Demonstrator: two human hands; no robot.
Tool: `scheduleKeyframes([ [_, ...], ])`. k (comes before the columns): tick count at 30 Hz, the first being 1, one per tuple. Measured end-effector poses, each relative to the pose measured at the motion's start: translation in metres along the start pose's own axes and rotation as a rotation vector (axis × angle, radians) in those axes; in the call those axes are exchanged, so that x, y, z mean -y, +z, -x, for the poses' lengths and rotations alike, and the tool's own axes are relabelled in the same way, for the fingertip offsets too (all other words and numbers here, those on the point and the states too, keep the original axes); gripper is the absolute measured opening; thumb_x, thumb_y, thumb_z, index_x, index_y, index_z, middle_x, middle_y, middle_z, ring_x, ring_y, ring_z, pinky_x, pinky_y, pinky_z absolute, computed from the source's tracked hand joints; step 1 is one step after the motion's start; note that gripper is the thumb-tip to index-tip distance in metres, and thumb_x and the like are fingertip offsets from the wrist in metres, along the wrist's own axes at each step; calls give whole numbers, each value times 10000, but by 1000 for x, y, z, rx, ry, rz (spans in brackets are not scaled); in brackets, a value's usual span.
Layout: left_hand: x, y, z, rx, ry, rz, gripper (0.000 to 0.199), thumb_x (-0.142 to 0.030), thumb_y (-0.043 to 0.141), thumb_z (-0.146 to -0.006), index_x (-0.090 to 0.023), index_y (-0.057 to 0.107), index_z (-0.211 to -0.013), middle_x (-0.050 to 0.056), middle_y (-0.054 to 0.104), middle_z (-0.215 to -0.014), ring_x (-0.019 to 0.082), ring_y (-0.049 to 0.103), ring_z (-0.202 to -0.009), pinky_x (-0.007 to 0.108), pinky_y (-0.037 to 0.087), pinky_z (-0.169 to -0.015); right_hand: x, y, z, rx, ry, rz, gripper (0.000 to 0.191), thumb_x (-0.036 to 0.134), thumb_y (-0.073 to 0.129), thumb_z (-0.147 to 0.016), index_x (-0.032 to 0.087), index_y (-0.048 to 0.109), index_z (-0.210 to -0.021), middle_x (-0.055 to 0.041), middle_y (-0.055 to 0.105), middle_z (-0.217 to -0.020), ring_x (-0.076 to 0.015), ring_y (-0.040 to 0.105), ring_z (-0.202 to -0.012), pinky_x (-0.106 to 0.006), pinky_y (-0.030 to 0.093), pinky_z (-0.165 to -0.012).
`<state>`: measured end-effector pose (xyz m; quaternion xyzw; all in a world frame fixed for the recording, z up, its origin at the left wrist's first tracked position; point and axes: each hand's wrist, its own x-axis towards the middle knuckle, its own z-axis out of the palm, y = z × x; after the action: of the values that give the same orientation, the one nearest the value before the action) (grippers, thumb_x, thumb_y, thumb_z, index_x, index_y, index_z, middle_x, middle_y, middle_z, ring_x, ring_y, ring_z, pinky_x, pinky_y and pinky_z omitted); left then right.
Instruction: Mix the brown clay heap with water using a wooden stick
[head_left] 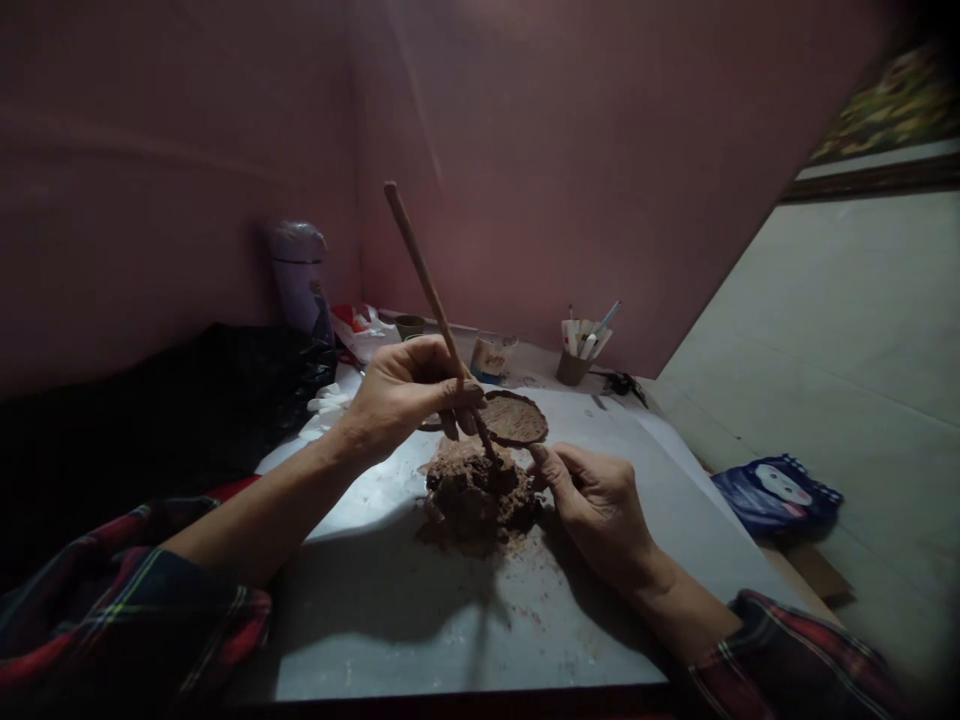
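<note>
My left hand (420, 395) is closed around a long thin wooden stick (424, 270), which slants down with its lower end touching a rough brown lump that looks like wet clay (476, 495). The lump sits on a pale board (375, 600), with smears and crumbs around its base. At the lump's right side is my right hand (600, 500), its fingers curled and thumb pressed to the forefinger; what they pinch, if anything, is hidden. Just behind the lump and above my right fingertips shows a round brown disc (516, 418) with a raised rim. Part of another disc shows behind my left fingers.
At the back stand a glass (493, 357), a small dark cup (409, 326) and a pot of pens (576, 360). A purple bottle (300, 275) and black plastic (172, 400) are at left. A blue pouch (780, 495) lies beyond the board's right edge.
</note>
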<state>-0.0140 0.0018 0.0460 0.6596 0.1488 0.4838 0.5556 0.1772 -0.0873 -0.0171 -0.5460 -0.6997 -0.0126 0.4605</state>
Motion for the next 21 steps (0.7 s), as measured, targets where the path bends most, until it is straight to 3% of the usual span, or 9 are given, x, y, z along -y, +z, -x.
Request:
scheduleKeyframes([
  [8,0,-2,0,-51,56,34,284,-303,779,-661,-128,556,-680,21,679,-620,129,632,-469,192,508,-408,0,-1,0,-5,-26,12,376,301,483,-921,160,550,-579,26,451,-511,-91,409,-475,-233,321,-491],
  [14,12,-5,-1,16,-90,32,244,-298,721,-731,-111,566,-753,61,697,-689,142,655,-511,197,523,-429,3,-1,-1,1,-18,11,374,308,485,-919,157,580,-589,17,491,-509,-97,441,-476,-235,338,-496],
  [21,21,-8,-3,-102,-282,-67,162,-206,665,-764,-100,542,-759,75,682,-638,147,647,-487,208,518,-420,4,-2,1,0,-23,13,362,302,493,-915,153,593,-601,10,523,-514,-99,463,-473,-235,343,-501],
])
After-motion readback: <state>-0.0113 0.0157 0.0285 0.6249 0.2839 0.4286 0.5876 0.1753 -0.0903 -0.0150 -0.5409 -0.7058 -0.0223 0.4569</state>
